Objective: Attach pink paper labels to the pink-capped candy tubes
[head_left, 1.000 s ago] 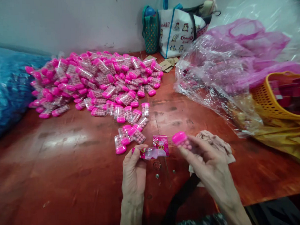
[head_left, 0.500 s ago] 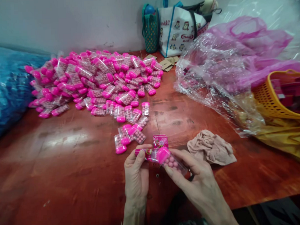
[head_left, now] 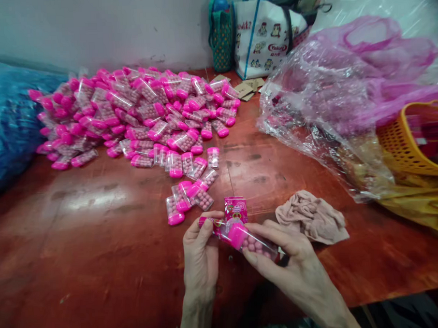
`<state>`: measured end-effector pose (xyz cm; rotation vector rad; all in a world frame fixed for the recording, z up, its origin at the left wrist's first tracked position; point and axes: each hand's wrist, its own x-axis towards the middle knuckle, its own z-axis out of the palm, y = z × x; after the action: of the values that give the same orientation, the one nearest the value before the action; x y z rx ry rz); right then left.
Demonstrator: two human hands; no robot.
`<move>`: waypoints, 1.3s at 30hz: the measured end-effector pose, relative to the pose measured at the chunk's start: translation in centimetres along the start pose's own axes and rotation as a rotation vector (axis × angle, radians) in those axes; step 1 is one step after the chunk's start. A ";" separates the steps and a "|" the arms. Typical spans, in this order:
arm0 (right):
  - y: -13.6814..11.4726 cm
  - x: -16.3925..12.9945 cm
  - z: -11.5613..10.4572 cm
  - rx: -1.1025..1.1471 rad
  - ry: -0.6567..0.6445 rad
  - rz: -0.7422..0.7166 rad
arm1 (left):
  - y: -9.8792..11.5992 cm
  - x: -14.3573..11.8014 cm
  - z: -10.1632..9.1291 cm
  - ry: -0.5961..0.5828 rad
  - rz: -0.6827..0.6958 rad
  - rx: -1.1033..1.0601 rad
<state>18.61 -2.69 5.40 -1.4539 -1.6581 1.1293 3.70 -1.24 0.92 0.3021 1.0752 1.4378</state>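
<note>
- Since a moment ago my right hand (head_left: 288, 257) has brought its bottle (head_left: 249, 241) in from the rag side until the pink cap meets the sleeve (head_left: 221, 225) in my left hand (head_left: 199, 252); the gap between them has closed.
- At 9 o'clock, a blue bag (head_left: 7, 125) bulges along the table (head_left: 99, 246) edge.
- At 11 o'clock lies the big pile (head_left: 129, 114) of pink-capped bottles, with a few strays (head_left: 186, 194) trailing toward my hands.
- My left hand is closed on the clear, pink-printed sleeve, thumb and fingertips pinching its end; it sits just past 6 o'clock, low over the table.
- A small pink packet (head_left: 236, 207) stands just behind the sleeve, at 12 o'clock from my hands.
- My right hand grips the bottle of pink beads, tilted, cap pointing to 10 o'clock.
- A beige rag (head_left: 312, 218) lies at 2 o'clock of that hand, close by.
- Crumpled clear and pink plastic (head_left: 332, 91) fills 1 o'clock, a yellow basket (head_left: 403, 146) at 3 o'clock.
- Two tote bags (head_left: 260, 36) stand against the wall at 12 o'clock.
</note>
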 end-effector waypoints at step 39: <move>0.5 1.6 0.2 0.079 -0.096 0.106 | -0.7 1.4 -0.5 -0.040 0.021 -0.014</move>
<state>18.36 -1.15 4.71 -1.4723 -1.5974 1.3271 3.52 -0.33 -0.44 0.3316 1.0316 1.4521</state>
